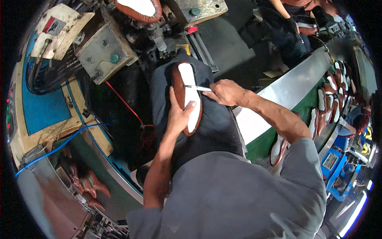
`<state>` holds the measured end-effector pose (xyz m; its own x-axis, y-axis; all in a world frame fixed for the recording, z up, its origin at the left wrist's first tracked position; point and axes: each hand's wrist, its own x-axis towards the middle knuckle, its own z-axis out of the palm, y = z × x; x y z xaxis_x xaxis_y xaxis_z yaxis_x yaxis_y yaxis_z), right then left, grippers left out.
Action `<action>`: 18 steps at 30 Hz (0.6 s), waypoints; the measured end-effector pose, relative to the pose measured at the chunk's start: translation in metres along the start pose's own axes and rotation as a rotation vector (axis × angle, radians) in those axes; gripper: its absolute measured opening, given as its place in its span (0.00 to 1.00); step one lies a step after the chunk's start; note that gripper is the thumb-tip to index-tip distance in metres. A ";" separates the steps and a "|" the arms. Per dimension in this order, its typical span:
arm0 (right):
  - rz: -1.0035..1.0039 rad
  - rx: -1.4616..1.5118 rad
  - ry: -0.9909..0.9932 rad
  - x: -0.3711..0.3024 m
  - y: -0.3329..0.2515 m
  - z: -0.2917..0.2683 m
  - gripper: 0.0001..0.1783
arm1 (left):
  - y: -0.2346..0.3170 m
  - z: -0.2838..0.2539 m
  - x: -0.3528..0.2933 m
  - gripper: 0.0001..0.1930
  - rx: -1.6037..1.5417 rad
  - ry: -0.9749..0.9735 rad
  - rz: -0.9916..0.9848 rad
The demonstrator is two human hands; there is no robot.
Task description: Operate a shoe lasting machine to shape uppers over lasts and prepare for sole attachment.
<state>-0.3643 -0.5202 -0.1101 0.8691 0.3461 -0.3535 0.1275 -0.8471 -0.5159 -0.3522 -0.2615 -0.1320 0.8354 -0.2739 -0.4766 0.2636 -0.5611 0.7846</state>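
Note:
A brown shoe upper (178, 95) with a white bottom lies sole-up and lengthwise across my dark-clothed lap. My left hand (180, 116) is wrapped round its near half, the thumb pressed on the white bottom and the fingers along the brown left side. In my right hand (227, 92) is a flat metal blade (199, 88), a knife by its look. It points left across the white bottom, and its tip reaches the brown edge at the far left side. The handle is hidden inside my closed right fingers.
A machine (157, 34) ahead carries another white-bottomed brown shoe (139, 8). Several such shoes (321, 99) lie on a green conveyor at right, behind a metal ledge (286, 85). More brown uppers (89, 185) sit lower left. Blue and red cables run at left. A co-worker's hand (295, 24) is upper right.

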 end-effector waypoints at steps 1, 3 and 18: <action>-0.012 0.028 0.040 -0.003 -0.002 0.002 0.34 | 0.004 -0.005 0.004 0.53 -0.251 -0.070 -0.060; 0.011 0.035 0.030 -0.005 -0.002 0.002 0.33 | 0.011 -0.015 0.015 0.51 -0.751 -0.206 -0.188; -0.017 -0.019 0.136 0.029 -0.017 -0.012 0.27 | -0.010 -0.007 0.028 0.46 -0.220 -0.051 -0.085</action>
<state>-0.3354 -0.5009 -0.1021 0.9232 0.3041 -0.2350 0.1512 -0.8495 -0.5054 -0.3281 -0.2579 -0.1504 0.7818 -0.2754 -0.5594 0.4350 -0.4018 0.8058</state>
